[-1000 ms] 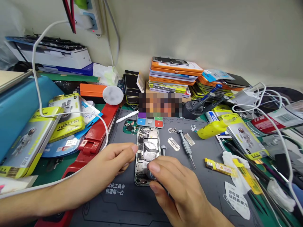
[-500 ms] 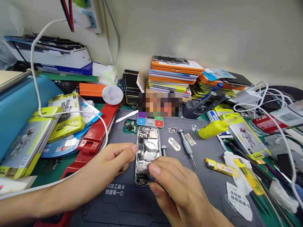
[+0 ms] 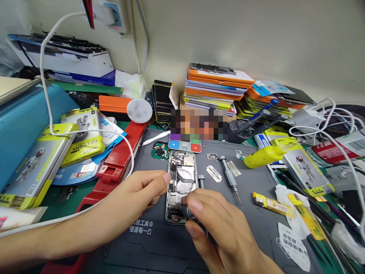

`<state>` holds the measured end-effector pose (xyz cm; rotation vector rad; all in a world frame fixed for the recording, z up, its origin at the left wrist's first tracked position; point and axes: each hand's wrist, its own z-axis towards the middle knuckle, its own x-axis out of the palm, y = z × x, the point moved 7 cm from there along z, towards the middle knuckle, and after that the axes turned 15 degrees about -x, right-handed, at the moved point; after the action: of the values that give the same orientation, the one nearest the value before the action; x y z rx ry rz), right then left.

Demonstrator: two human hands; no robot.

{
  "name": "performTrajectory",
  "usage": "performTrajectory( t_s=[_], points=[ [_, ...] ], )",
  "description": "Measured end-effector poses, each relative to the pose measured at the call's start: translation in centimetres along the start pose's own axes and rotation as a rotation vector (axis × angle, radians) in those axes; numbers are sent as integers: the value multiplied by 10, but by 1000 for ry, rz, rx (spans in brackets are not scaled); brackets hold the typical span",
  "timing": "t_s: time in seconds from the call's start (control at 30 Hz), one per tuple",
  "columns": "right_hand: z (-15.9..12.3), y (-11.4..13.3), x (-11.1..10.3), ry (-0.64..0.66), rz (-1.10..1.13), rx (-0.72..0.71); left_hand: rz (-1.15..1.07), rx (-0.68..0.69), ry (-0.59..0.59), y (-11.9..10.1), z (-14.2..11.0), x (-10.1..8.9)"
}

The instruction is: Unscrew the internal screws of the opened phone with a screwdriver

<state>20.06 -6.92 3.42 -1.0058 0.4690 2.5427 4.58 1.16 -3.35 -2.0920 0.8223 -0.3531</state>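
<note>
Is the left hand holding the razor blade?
No, the blade lies on the mat to the right of the opened phone, while the left hand is at the phone's left edge.

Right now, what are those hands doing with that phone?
The left hand rests at the left edge of an opened phone, whose inside parts show. The right hand is over its lower right corner, by a dark, round thing mostly hidden by the fingers. The phone lies on a gray mat, with a screwdriver nearby.
</note>
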Motion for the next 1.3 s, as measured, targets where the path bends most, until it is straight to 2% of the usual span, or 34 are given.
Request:
performTrajectory(
  t_s=[0.37, 0.77, 1.3],
  points=[
    [-4, -2, 3, 9, 16, 3, 42, 11, -29, -1, -1, -1],
    [-1, -4, 0, 30, 4, 72, 50, 31, -64, -4, -3, -2],
    [0, -9, 3, 1, 3, 67, 46, 40, -33, -8, -3, -2]
  ],
)
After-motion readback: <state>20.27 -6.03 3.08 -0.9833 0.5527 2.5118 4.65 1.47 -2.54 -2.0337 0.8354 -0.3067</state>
